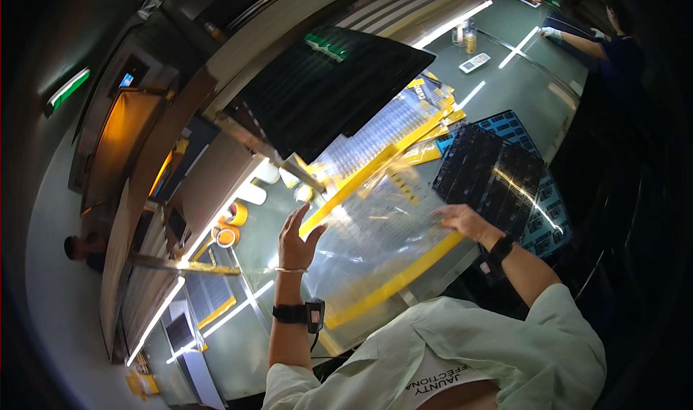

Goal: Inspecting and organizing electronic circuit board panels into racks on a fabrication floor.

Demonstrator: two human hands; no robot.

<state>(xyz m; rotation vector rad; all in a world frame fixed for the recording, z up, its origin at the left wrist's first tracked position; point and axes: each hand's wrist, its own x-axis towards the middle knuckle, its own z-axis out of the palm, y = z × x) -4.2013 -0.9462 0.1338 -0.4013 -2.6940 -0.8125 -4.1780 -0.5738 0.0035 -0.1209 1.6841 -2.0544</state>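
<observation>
A clear plastic sheet (375, 240) with yellow border strips lies across the table in front of me, its surface glossy and partly smeared by motion. At the left end of its far yellow strip is my left hand (294, 244), thumb and fingers spread apart around the corner. My right hand (468, 221) is at the sheet's right side, by the end of the near yellow strip, its slightly blurred fingers bent onto the film. Just beyond that hand, a dark gridded panel (480, 168) rests on a blue patterned sheet (556, 211).
A black screen (336, 85) overhangs more yellow-edged sheets (368, 139). Orange tape rolls (228, 235) stand at left, near a metal bar (195, 265). A white remote (474, 63) and a jar (471, 38) lie farther off. Another person's gloved hand (550, 32) is at far right.
</observation>
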